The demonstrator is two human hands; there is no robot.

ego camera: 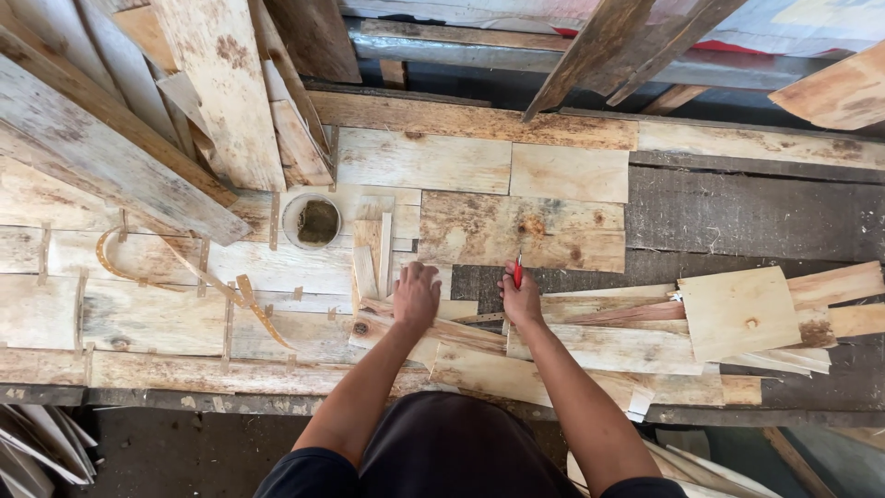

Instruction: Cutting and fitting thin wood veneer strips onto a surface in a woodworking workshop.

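Head view, left hand (417, 293) fingers spread flat on a veneer strip (433, 325); right hand (522, 297) fingers closed round a red-handled knife (518, 270), blade hidden; table (737, 217) edges cut off

My arms are bare from each grip back past the elbow, with no gloves, watch or rings that I can see. My left hand (417, 293) and right hand (523, 301) are uncovered. Behind the elbows begin short dark sleeves of a black shirt.
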